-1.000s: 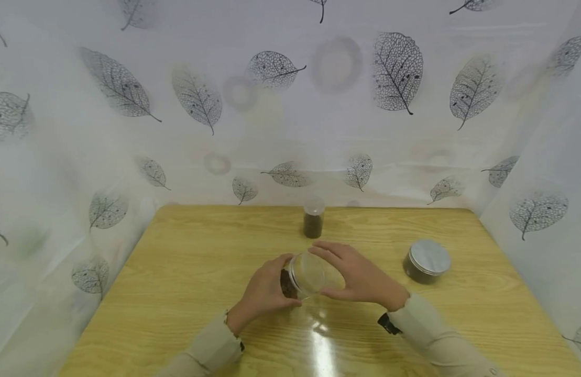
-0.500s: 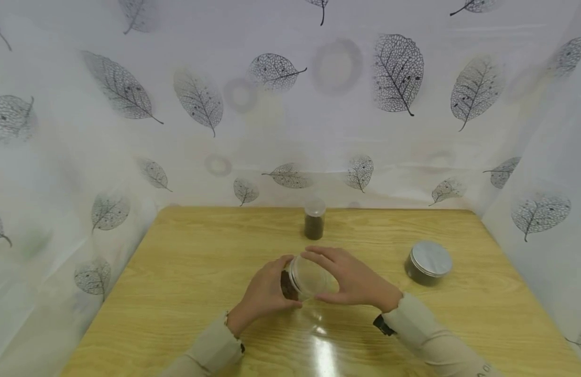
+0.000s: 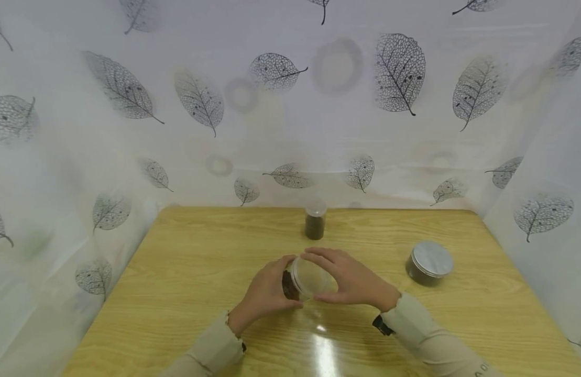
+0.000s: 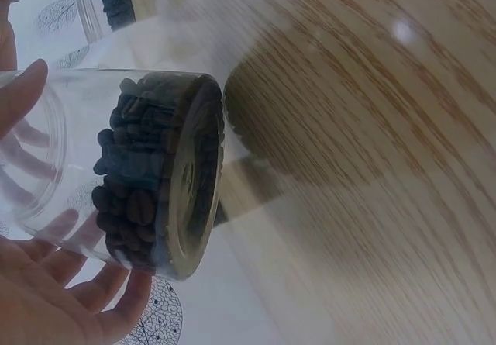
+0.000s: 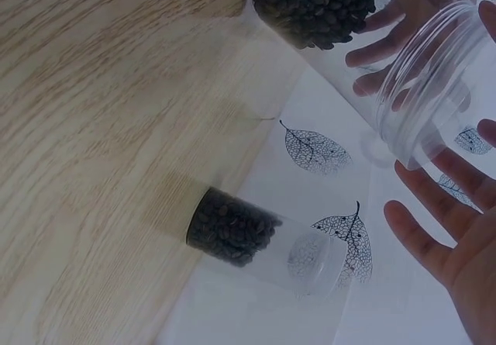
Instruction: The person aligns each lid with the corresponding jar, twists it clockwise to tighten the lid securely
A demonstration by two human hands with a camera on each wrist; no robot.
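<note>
A clear jar (image 4: 81, 136) with coffee beans (image 4: 136, 174) in its bottom part leans to the right over the table. My left hand (image 3: 266, 288) grips it around the side, thumb and fingers on opposite sides. At its top, my right hand (image 3: 356, 280) spans the clear round lid (image 3: 314, 280) between thumb and fingers. In the right wrist view, fingertips touch the rim beside the ridged neck (image 5: 407, 81), while one finger stands off it. Whether the jar's base touches the table cannot be told.
Behind the hands a second, slimmer clear jar (image 3: 315, 225) of dark beans stands upright with its lid on. A wide round container (image 3: 430, 259) with a silver lid sits at the right. Leaf-printed sheeting (image 3: 290, 125) surrounds the wooden table (image 3: 191, 251).
The right hand has shifted slightly left and its fingers have moved round the lid's edge, then stayed nearly still. The left hand keeps its hold on the jar.
</note>
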